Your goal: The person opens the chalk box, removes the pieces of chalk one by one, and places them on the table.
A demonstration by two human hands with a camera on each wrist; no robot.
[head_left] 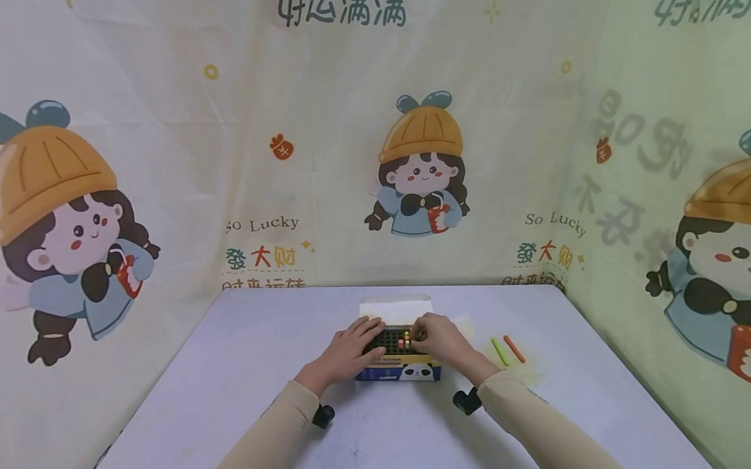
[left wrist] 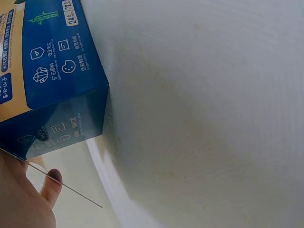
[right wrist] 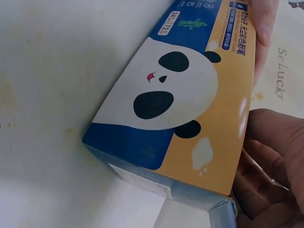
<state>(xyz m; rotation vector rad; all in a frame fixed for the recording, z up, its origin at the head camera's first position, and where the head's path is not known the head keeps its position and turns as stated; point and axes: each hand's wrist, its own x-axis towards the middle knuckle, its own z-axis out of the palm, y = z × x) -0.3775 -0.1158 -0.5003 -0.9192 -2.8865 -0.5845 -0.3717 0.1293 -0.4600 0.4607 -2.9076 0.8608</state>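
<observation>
On the tabletop (head_left: 258, 337) stands the chalk box (head_left: 385, 372); the left hand (head_left: 349, 349), fingers spread, rests on its left end; we cannot tell if the right hand (head_left: 444, 339), fingers bent, pinches anything. We judge the box light, its chalk sticks (head_left: 400, 344) brittle: pinch their tops gently.

Box (right wrist: 175, 99) reads "24", "72"; backdrop (head_left: 326, 187), "So Lucky".

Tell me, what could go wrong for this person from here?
The loose green stick and red-orange stick lie near the right sleeve, so a brush might roll them away. The right hand is close beside the coloured sticks in the box and might knock or snap one. If the left hand lifts off the box, it might shift.
</observation>
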